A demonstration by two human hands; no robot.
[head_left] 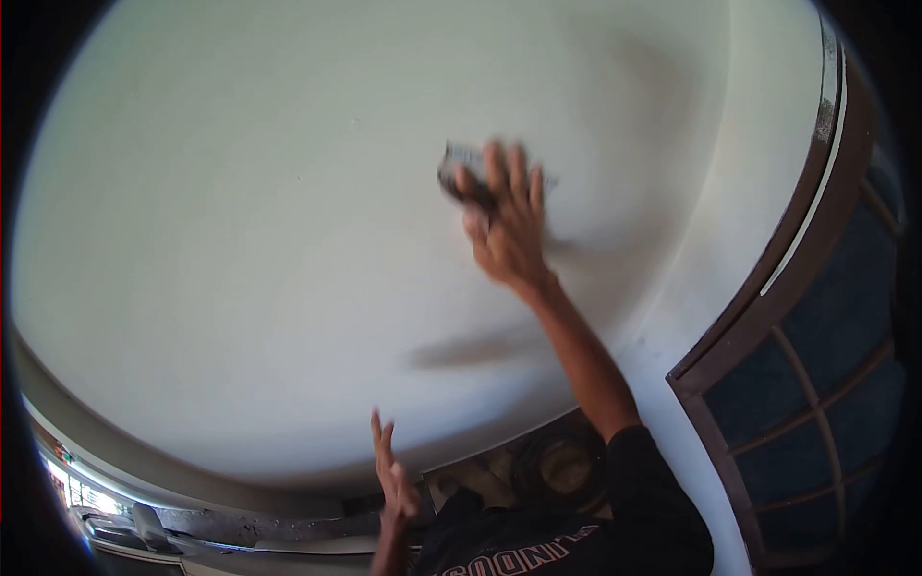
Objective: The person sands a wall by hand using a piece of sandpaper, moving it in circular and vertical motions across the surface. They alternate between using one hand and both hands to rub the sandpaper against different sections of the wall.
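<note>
Up on the pale wall [250,240], my right hand [511,226] lies with its fingers spread over a small piece of sandpaper [461,156]. The sheet is grey with marks like print on it and a darker lower part; its left end sticks out past my fingers, and the rest is hidden under them. The palm side faces the wall, and the hand is slightly blurred. Lower down, my left hand [396,480] is raised with a couple of fingers stretched out, holding nothing, apart from the sandpaper.
To the right stands a brown-framed door or window [816,403] with dark panes. Dark coiled hose or cable [567,470] lies low behind my right arm. A ledge [221,523] and a bright opening [91,494] show at the lower left.
</note>
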